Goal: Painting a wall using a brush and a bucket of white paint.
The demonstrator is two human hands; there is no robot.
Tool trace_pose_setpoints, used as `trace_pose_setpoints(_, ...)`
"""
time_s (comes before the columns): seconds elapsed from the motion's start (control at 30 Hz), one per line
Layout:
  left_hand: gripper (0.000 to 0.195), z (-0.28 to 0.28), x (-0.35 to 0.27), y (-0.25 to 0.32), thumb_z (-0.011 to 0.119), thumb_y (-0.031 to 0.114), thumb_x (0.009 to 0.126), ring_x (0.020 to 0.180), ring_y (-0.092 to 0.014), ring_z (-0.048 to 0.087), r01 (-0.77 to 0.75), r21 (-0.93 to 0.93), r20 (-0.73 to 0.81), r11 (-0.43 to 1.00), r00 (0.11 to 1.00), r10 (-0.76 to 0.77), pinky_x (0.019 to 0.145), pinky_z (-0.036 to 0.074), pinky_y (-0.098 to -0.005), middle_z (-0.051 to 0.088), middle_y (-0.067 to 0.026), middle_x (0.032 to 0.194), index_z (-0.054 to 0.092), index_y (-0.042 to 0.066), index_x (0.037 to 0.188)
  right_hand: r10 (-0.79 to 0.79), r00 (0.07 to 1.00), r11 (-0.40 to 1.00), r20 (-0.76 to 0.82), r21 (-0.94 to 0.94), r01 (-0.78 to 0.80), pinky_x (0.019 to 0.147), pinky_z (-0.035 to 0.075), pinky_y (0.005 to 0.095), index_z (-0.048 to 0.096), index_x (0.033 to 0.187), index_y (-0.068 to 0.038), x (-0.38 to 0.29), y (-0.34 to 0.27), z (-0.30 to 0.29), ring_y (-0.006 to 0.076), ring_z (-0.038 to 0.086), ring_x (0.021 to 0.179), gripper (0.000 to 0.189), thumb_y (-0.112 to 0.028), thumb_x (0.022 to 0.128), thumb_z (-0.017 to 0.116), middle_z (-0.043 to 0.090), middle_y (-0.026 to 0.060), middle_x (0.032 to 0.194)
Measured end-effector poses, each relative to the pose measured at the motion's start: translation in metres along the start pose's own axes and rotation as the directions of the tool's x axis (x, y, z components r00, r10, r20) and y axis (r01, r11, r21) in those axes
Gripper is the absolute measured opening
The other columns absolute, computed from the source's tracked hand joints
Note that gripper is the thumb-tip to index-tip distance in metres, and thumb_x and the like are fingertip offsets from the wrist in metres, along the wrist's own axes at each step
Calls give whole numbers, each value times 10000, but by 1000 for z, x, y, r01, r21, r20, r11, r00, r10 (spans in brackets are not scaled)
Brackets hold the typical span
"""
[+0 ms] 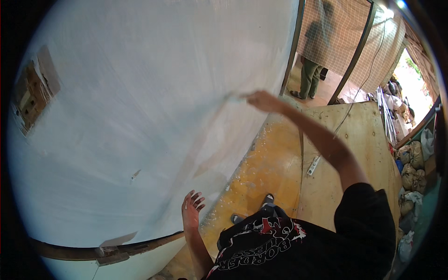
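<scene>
A large wall (140, 105) with a smeared, whitish-blue coating fills the left and middle of the view. My right hand (260, 99) is raised at the wall, its fingers closed around a thin tool that is too blurred to identify; the tool's far end is against or very near the surface. Low at the centre, my left hand (193, 206) is held up beside the wall with fingers apart and slightly curled, holding nothing. Pale smears mark its fingers.
Paint-spotted yellow floor (255, 164) runs along the wall. A plywood sheet (343, 147) carries a power strip (314, 165) and its cable. Behind a checked curtain (336, 38) stands a person (309, 77). Filled bags (413, 175) line the right side. The wall has a broken opening (33, 94).
</scene>
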State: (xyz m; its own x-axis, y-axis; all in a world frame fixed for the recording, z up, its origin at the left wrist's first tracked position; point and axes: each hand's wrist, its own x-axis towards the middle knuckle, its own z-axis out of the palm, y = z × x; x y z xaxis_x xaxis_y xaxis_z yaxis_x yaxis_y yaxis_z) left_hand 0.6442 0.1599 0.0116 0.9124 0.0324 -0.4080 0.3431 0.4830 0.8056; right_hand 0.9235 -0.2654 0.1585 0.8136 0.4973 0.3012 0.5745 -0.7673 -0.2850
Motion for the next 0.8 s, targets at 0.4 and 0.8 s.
trace_pose_setpoints(0.4, 409, -4, -4, -1, 499, 355, 1012, 1004, -218, 618, 9, -7, -23, 1000, 1000, -10, 818, 502, -346, 642, -93, 1169, 526, 83, 1316, 121, 840, 974, -529, 226, 2, 432, 314, 267, 586, 1378, -207, 93, -100, -273, 71, 296, 461, 360, -216, 1020, 550, 392, -52, 538)
trace_pose_setpoints(0.8, 468, -18, -37, -11, 522, 381, 988, 1031, -241, 615, 41, -35, -159, 999, 986, -46, 840, 485, -367, 623, -110, 1207, 506, 81, 1347, 402, 901, 860, -161, 405, -311, 727, 515, 419, 601, 1322, -124, -48, -20, 135, 444, 633, 830, 387, -104, 939, 544, 623, 296, 918)
